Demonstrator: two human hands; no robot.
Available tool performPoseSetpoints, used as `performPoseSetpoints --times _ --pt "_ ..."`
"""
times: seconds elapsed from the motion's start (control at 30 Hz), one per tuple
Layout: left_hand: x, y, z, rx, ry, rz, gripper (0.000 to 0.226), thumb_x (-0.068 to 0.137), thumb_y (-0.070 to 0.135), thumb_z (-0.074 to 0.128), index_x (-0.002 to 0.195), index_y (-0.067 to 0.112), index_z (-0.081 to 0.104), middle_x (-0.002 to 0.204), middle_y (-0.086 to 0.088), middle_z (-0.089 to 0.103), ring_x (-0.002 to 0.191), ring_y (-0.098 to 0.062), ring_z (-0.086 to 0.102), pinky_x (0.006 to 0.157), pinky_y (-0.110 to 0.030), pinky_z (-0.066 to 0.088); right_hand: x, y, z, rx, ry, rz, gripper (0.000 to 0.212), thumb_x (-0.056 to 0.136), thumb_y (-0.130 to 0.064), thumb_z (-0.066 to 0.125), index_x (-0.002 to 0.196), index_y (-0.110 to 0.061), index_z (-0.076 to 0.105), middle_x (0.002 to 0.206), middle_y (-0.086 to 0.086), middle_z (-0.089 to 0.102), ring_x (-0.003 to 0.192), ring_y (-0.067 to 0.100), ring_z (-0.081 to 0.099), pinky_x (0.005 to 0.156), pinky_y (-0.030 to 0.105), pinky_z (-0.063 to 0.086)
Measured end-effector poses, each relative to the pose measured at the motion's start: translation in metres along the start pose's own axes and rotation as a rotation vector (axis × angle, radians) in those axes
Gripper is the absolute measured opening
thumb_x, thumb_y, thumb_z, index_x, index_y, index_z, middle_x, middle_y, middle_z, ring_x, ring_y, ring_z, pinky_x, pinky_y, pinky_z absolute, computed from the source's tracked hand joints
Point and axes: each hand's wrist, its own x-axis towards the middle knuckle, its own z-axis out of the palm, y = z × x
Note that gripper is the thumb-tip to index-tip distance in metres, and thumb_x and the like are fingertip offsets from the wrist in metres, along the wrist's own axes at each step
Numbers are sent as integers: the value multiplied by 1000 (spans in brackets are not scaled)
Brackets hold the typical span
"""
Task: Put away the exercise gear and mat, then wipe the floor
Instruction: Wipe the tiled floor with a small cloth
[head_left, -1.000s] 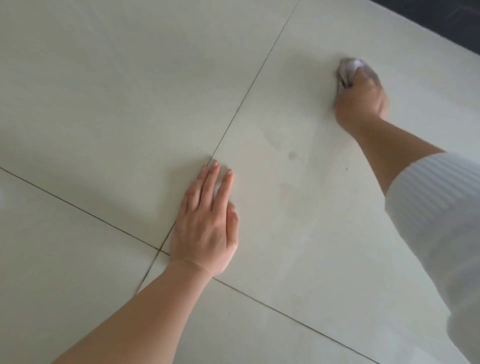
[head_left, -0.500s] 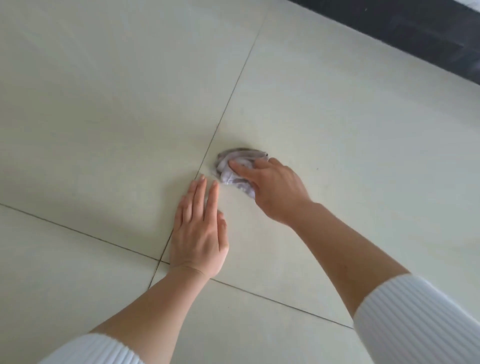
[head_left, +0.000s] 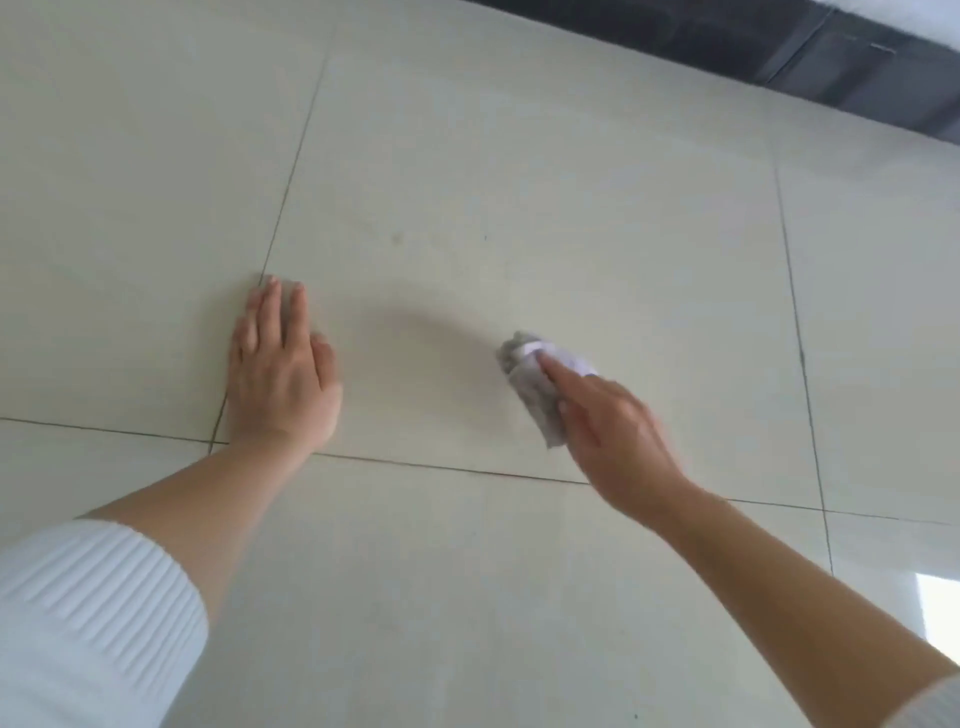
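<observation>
A crumpled cloth (head_left: 540, 384) is gripped by the right hand (head_left: 618, 431) and pressed on the tiled floor (head_left: 519, 156), right of the flat, empty left hand (head_left: 283, 374). No gear or mat is seen; wiping appears underway, a small spot (head_left: 397, 238) beyond the left hand judged unwiped.

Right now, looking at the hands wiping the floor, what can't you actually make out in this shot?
- Head view: the part of the cloth under the right hand is hidden by the fingers, and motion blurs both.
- The floor beneath the flat left hand is covered by the palm.
- The small dark speck on the tile is too small to identify.
- The dark strip along the top edge is cut off by the frame.
</observation>
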Motion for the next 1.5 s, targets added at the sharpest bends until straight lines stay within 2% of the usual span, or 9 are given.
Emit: performPoseSetpoints --times 0.13,0.23,0.37,0.53,0.7,0.87,1.03,1.3,1.5 --pt "6 -7 -3 36 -97 51 64 92 33 21 148 1 27 156 -23 19 146 -33 13 119 -43 12 9 75 -28 -92 90 485 50 92 -21 34 138 -39 39 103 9 68 83 33 63 76 40 55" --pt "-3 -12 -17 -48 -236 66 59 100 32 32 151 5 19 159 -18 5 148 -27 1 119 -36 2 7 84 -15 -148 67 558 44 93 -23 33 134 -30 44 123 5 61 95 31 57 82 39 52" --pt "-76 -14 -31 -204 -224 92 58 96 21 52 149 11 29 160 -10 11 148 -24 7 119 -37 10 0 44 26 -221 94 334 49 97 -30 30 145 -27 37 140 6 50 125 33 46 94 40 45" --pt "-122 -13 -35 -112 -262 104 54 99 22 44 149 9 29 159 -11 13 147 -26 9 119 -40 12 -69 -7 74 -218 49 -257 48 81 -16 52 128 -15 60 92 7 68 84 36 62 57 39 54" --pt "-149 9 -36 -11 -287 72 58 100 26 36 151 4 18 159 -18 6 148 -30 4 119 -38 6 -104 -9 69 -239 -139 -506 51 77 -8 66 126 -21 60 88 2 65 79 30 63 54 33 48" --pt "-196 17 -40 52 -372 145 72 90 44 21 151 6 18 159 -18 7 148 -31 6 119 -41 10 -91 63 -1 -245 108 160 50 97 -20 40 145 -29 35 137 7 51 114 35 54 84 41 47" --pt "-199 -5 -54 176 -426 305 83 86 61 9 152 13 16 160 -11 7 148 -25 7 118 -35 11 -132 125 -34 -276 58 648 37 95 -37 36 128 -27 48 132 9 54 110 35 54 80 37 47" --pt "-198 2 -53 235 -446 302 74 93 52 18 151 6 17 159 -20 9 147 -31 9 119 -39 11 -177 15 71 -392 -3 -276 55 72 -18 60 127 -12 60 96 5 70 82 31 66 64 34 49" --pt "-205 -15 -78 230 -556 244 65 100 43 27 152 21 -6 158 -5 -22 148 -19 -11 118 -33 4 -167 -27 90 -351 -39 -413 57 71 -14 69 126 -12 58 91 4 68 76 30 65 58 32 43"
